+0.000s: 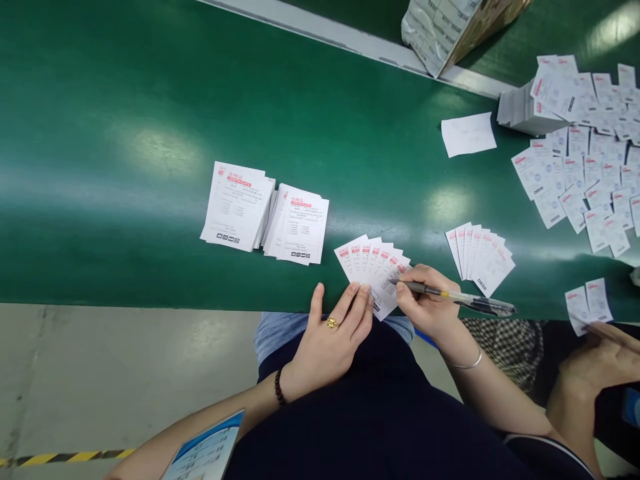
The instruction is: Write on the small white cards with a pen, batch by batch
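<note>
A fan of certificate cards (373,260) lies at the near edge of the green table (125,220). The left hand (333,340), thumb spread, rests its fingertips on the seven o'clock side; the right hand (430,303) is clamped on a pen (465,300), whose contact with the front card (386,290) is hard to tell. Two card stacks (235,207) sit at ten o'clock, a second fan (483,257) at three, a co-worker's hand (595,360) at four.

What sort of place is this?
Likely a factory or workshop floor: a long green worktop with stacks of printed cards, a pen at a fan of CERTIFICATE cards, and black-and-yellow striped tape on the ground.
</note>
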A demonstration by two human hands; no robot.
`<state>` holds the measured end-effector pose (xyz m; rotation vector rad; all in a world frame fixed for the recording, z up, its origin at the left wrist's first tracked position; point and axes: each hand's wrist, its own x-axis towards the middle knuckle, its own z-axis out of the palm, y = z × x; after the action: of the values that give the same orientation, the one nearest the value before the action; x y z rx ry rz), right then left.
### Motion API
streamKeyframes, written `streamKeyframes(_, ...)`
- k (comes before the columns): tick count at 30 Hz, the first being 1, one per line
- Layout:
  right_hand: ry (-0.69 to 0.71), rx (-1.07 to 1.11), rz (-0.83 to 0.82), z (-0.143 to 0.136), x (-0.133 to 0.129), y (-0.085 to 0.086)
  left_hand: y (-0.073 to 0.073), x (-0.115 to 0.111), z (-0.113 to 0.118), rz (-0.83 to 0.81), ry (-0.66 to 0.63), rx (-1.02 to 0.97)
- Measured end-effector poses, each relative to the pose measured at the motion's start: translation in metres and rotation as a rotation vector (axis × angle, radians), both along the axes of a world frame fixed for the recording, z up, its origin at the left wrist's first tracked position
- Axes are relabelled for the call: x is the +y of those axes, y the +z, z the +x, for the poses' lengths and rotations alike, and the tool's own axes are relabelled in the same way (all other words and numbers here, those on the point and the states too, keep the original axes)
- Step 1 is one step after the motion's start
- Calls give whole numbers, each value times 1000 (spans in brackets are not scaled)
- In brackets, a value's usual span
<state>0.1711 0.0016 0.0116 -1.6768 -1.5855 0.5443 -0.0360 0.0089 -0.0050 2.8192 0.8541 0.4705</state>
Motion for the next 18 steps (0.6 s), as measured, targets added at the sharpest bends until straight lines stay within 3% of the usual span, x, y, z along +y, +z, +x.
streamKeyframes(18,1,-137,55,-6,6,5,-1,0,0,4,5,-3)
